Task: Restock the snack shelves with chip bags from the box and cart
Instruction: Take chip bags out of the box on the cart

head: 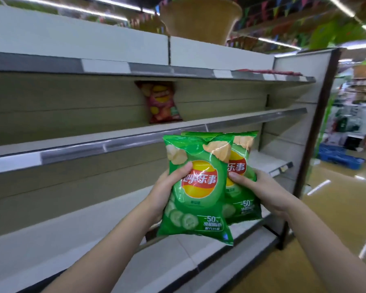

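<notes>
Head view: left hand [165, 188] grips the front green chip bag [195, 199], thumb curled over its logo. Right hand [260, 190] grips the rear green chip bag [242, 172], thumb on its face; the front bag overlaps it. Both are held up before the shelves [123, 142]. One red chip bag [160, 101] stands upright on the middle shelf, well apart. Blue crate [339, 158] on the floor at right.

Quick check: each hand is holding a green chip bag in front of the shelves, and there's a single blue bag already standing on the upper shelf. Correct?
Not quite. The head view shows that the single bag on the upper shelf is red, not blue. The rest holds: the left hand grips one green chip bag and the right hand grips the other, in front of the shelves.
</notes>
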Demonstrator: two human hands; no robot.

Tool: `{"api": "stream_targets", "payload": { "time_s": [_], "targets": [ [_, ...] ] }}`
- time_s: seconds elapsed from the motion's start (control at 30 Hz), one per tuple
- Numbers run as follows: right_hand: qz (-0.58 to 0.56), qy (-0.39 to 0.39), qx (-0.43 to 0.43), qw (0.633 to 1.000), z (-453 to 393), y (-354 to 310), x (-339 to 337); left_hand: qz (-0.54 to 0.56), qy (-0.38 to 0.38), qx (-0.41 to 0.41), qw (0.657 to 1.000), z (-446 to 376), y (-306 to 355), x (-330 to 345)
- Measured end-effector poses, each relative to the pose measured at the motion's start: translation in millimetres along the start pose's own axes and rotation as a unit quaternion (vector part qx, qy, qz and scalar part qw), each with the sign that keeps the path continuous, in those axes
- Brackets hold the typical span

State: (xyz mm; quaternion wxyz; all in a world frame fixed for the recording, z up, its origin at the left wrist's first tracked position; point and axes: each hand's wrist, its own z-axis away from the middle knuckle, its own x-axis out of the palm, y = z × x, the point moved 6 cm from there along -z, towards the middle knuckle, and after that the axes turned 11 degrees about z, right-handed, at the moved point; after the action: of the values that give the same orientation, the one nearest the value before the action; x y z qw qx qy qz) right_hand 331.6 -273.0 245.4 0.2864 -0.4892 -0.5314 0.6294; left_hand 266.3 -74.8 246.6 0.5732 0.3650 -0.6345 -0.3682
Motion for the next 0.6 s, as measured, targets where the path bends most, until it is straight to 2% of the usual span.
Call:
{"api": "stream_targets", "payload": {
  "time_s": [0.17, 0.3, 0.43, 0.6],
  "targets": [
    [0.041, 0.04, -0.083, 0.995, -42, -54, 78, 0.012, 0.092, 0.049, 0.994, 34, 66, -75],
    [0.05, 0.068, -0.099, 0.991, -71, -91, 144, 0.017, 0.168, 0.08, 0.982, 74, 125, -141],
    [0.033, 0.029, -0.097, 0.994, -99, -131, 207, 0.025, 0.244, 0.085, 0.966, 114, 182, -214],
    [0.04, -0.044, -0.074, 0.996, -138, -180, 289, 0.015, 0.285, 0.105, 0.953, 157, 248, -287]
  ]
}}
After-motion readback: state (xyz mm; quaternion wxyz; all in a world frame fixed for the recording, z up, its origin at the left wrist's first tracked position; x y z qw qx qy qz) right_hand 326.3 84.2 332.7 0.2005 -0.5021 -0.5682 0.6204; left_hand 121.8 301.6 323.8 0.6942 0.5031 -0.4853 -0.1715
